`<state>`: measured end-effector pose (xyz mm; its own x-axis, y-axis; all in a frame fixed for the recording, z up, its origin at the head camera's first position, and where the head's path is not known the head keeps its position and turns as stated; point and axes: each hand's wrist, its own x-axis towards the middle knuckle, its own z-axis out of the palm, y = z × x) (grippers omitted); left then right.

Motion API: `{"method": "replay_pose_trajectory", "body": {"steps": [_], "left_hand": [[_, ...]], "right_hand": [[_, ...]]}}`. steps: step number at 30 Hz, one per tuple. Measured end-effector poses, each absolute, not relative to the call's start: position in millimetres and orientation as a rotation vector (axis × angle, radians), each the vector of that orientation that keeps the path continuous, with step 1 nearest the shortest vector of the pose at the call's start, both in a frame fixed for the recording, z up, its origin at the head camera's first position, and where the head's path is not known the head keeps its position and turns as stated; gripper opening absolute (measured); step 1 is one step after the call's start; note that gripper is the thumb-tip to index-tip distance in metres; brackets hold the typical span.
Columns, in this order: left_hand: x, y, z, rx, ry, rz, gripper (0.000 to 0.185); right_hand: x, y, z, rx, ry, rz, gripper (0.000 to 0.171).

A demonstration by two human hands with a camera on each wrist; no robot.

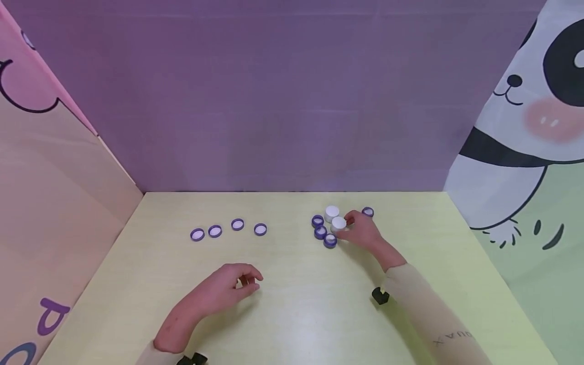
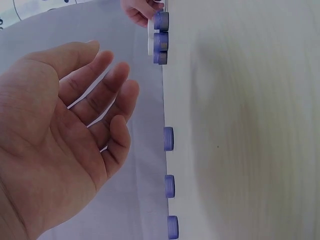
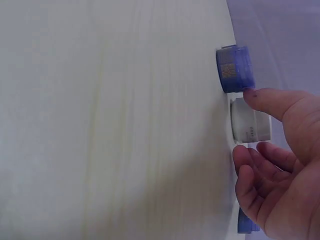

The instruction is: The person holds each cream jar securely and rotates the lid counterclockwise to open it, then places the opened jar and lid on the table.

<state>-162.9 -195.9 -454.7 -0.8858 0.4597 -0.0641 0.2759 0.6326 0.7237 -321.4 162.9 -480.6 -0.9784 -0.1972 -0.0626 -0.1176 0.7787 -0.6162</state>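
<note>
**Right hand at a small white cap among purple ones**

Seen from above: a pale yellow-green tabletop (image 1: 296,314) boxed in by a purple back wall. To the far right, a cluster of small round purple plastic bottle caps (image 1: 321,231) around two small white plastic caps. Nearer white cap (image 1: 338,222) sitting within that cluster, touching its purple neighbours. One more purple cap (image 1: 367,212) just beyond the fingers.

Right hand (image 1: 362,230) reaching forward from a cream sleeve, palm down, wrist low over the table. In the right wrist view, thumb tip (image 3: 260,97) touching the white cap's side wall (image 3: 250,126), curled fingers (image 3: 255,175) just on the other side; grip looks about to close, not clearly closed.

Likely handling: light, rigid, smooth-sided, so prone to sliding or flipping; best pinched across the side wall between thumb and forefinger.

Left hand (image 1: 223,291) resting near the table's near centre, fingers loosely curled, holding nothing; left wrist view shows an empty palm.

To the far left, a row of four purple caps (image 1: 228,228), well apart from both hands.
</note>
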Motion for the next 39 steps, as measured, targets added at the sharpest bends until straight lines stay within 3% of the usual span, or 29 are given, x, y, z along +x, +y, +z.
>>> {"method": "replay_pose_trajectory", "body": {"steps": [14, 22, 39], "left_hand": [[-167.7, -191.0, -456.1, 0.635, 2.614, 1.078, 0.017], [-171.1, -188.6, -456.3, 0.632, 2.596, 1.09, 0.018], [-191.9, -168.1, -448.7, 0.752, 2.589, 1.137, 0.018]], "right_hand": [[-327.5, 160.9, -491.3, -0.356, 2.939, -0.917, 0.043], [-322.3, 165.1, -489.5, -0.282, 2.926, -1.007, 0.045], [-275.5, 164.0, -455.9, -0.397, 2.979, -1.174, 0.044]]}}
